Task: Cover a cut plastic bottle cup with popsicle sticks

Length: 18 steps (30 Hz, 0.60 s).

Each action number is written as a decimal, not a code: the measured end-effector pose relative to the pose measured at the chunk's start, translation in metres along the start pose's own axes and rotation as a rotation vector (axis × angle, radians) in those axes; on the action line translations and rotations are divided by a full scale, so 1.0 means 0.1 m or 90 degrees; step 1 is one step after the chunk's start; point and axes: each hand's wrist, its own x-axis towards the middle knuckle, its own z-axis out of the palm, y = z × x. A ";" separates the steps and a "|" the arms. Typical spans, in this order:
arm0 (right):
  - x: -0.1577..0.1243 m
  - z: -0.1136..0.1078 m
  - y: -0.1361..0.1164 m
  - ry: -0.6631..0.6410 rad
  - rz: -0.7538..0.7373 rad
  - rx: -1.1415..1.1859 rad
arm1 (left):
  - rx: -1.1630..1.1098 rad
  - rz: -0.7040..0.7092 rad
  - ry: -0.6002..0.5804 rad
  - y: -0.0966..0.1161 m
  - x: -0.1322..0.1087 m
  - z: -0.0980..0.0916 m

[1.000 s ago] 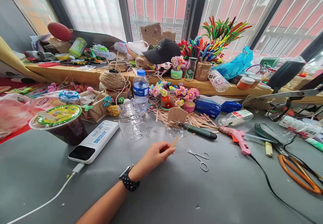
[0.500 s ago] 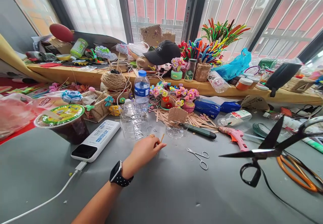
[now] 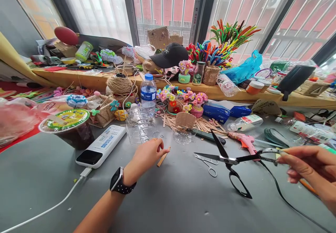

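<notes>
My left hand (image 3: pixel 149 156), with a black watch at its wrist, is closed in a pinch on a short wooden craft stick (image 3: pixel 162 160). The stick slants low over the grey table. Just behind that hand stands a clear plastic bottle (image 3: pixel 140 126). At the right edge, my right hand (image 3: pixel 309 164) grips one handle loop of large black scissors (image 3: pixel 232 160). Their blades are spread and point left, while the other loop hangs down. Small silver scissors (image 3: pixel 210 166) lie beneath the blade tips, partly covered by them.
A power bank (image 3: pixel 102 147) with a white cable and a lidded drink cup (image 3: pixel 76 135) stand at left. Behind are loose craft sticks (image 3: pixel 207 124), a capped water bottle (image 3: pixel 148 94) and a dark green cutter (image 3: pixel 210 137). A pink glue gun (image 3: pixel 244 142) lies at right.
The black scissors have moved left and down, and my right hand has come into view on their handle. The craft stick in my left hand has tipped downward.
</notes>
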 end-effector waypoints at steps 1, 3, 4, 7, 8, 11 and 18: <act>-0.05 0.02 0.05 -0.025 0.012 0.011 | 0.004 0.000 0.034 0.01 -0.02 -0.02; -0.15 0.07 0.16 -0.051 0.055 0.023 | -0.005 0.021 0.099 0.02 -0.05 -0.06; -0.21 0.10 0.21 -0.039 0.079 0.026 | -0.017 0.040 0.129 0.02 -0.07 -0.07; -0.38 0.21 0.35 -0.034 0.128 0.075 | -0.078 0.103 0.188 0.03 -0.08 -0.09; -0.44 0.24 0.41 -0.023 0.142 0.096 | -0.102 0.122 0.202 0.04 -0.08 -0.09; -0.57 0.32 0.62 -0.046 0.195 0.149 | -0.167 0.172 0.236 0.05 -0.06 -0.06; -0.68 0.41 1.00 -0.143 0.186 0.164 | -0.239 0.238 0.073 0.08 -0.15 -0.10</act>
